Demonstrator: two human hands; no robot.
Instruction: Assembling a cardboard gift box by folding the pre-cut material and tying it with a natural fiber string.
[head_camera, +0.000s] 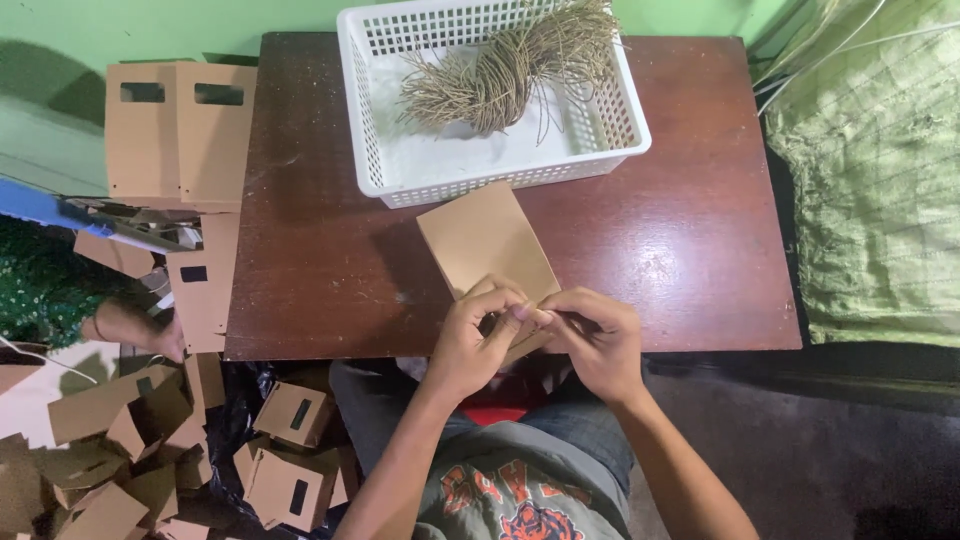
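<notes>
Pinching the near end of a flat brown paper bag (487, 243) with both hands, I have my left hand (470, 335) and my right hand (600, 340) meeting at its bottom edge, thumbs and fingertips pressed together on the paper right where the bag overhangs the front of the dark wooden table (690, 240); something thin may be caught between my fingers there, but it is too small for me to tell. The bag lies tilted, its far end just touching the front wall of the white plastic basket (372, 150), which holds one tangled bundle of tan twine cords (505, 70). As I judge it, this bag is only partly worked: it is flat, with no cord handle showing on it, so the fitting of it looks unfinished. Counting what I can: one bag in my grip, one basket, one heap of cords whose strands are too many and too tangled to number. Leaning at the left edge of the table are two tall flat bags with cut-out handle slots (180, 130), and a further flat one hangs lower down. On the floor by my left knee lies a loose pile of small brown folded bags (290, 470), at least eight, though overlap hides the true number. Another person's hand (150, 335) rests near that pile. A green cloth (880, 190) lies to my right.
</notes>
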